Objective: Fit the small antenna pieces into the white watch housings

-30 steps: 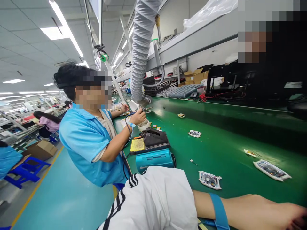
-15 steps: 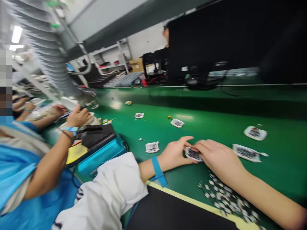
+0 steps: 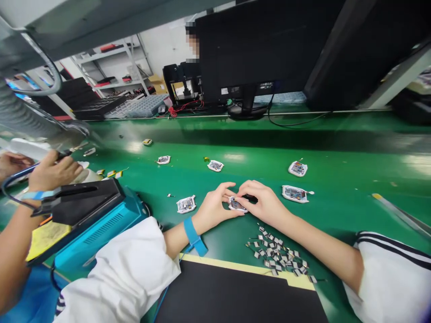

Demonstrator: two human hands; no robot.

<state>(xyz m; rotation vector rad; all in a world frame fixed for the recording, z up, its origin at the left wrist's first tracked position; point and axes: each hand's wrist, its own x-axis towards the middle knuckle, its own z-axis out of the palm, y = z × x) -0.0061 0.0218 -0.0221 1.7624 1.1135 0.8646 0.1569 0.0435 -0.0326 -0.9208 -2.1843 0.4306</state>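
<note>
Between the thumb and fingers of my left hand [image 3: 215, 202], a small circuit board in a white casing [image 3: 237, 205] is held just above the green bench. My right hand [image 3: 264, 197] meets it from the right, thumb and forefinger pinched at its upper edge; what they grip, if anything, is too small to make out. Beneath my right wrist lies a loose pile of small silver parts with short leads [image 3: 281, 253]. Another white-cased board [image 3: 186, 205] rests left of my left hand, and a board with a small white tab [image 3: 295, 194] lies right of my right hand.
More boards lie farther back, including a white-cased one [image 3: 215, 166]. A teal soldering station [image 3: 101, 233] with a yellow sponge [image 3: 49, 240] stands at left, beside a co-worker's hand [image 3: 55, 170]. Tweezers [image 3: 400, 213] lie at right. A black mat [image 3: 235, 296] is in front; a monitor [image 3: 256, 49] stands behind.
The view has swung to the right, so the bench things sit farther left. My right fingers have drawn into a pinch at the board's upper edge; my left hand still holds the board.
</note>
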